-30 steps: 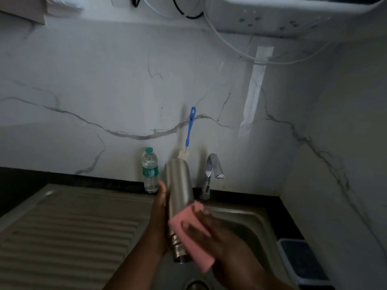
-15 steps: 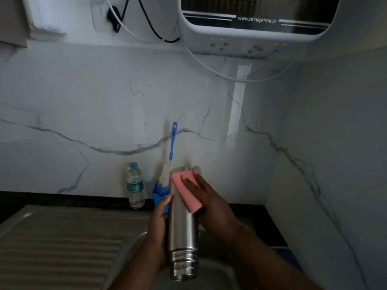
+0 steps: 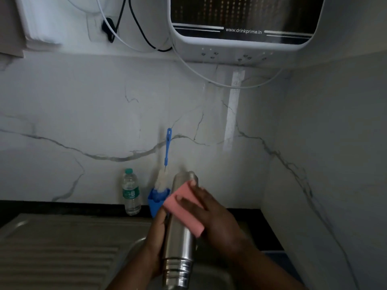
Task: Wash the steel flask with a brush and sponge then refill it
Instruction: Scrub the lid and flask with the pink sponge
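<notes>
Flask (image 3: pixel 179 233) held over the sink (image 3: pixel 209 277), pink sponge (image 3: pixel 184 208) pressed on its upper body.

The left hand (image 3: pixel 156 237) has its grip wrapped round the flask's left side; the right hand (image 3: pixel 213 218) holds the sponge flat against the steel, fingers spread. Behind the flask on the worktop, a blue-handled brush (image 3: pixel 166 164) stands in a blue holder (image 3: pixel 157 198); left of the holder stands a plastic water bottle (image 3: pixel 130 192). High above the flask hangs a water purifier (image 3: pixel 240 28).

A home kitchen: steel sink (image 3: pixel 215 275) with ribbed drainboard (image 3: pixel 62 248), marble-look wall (image 3: pixel 83 122), wall-mounted water purifier (image 3: pixel 240 38), bottle brush (image 3: pixel 166 160).
</notes>
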### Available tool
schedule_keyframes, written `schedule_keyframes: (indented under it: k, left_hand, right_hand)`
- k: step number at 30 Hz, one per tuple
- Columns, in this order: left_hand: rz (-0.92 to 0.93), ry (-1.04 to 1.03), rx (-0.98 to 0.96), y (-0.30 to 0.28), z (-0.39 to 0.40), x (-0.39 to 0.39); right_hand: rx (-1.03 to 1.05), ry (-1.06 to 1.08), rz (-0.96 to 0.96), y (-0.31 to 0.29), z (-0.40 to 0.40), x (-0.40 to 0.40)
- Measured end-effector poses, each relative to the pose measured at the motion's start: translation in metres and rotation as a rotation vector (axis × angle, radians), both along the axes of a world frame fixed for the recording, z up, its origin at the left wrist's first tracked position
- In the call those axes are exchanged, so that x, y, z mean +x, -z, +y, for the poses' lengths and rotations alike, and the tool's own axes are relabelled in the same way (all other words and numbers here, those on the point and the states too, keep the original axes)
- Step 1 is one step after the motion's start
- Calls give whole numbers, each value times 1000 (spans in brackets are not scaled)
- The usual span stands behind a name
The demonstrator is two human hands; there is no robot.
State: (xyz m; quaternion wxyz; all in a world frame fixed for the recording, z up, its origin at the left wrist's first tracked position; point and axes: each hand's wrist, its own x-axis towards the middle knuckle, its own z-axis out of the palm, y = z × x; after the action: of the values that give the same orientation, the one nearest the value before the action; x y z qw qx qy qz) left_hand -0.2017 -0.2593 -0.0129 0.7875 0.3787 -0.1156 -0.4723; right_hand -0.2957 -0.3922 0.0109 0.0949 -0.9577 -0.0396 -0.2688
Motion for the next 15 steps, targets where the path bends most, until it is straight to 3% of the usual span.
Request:
schedule_keyframes:
  k: [6, 11, 13, 15]
  left_hand:
    - [-114, 102, -3, 2, 5, 1]
    - [-32, -82, -81, -6, 10, 13]
    - [9, -142, -59, -2, 13, 19]
    - [29, -146, -43, 2, 15, 21]
  right_hand:
    - [275, 59, -91, -18, 2, 14]
    - [168, -146, 33, 28, 30, -26]
    - [36, -119, 94, 37, 39, -39]
    - [-252, -195, 129, 38, 29, -37]
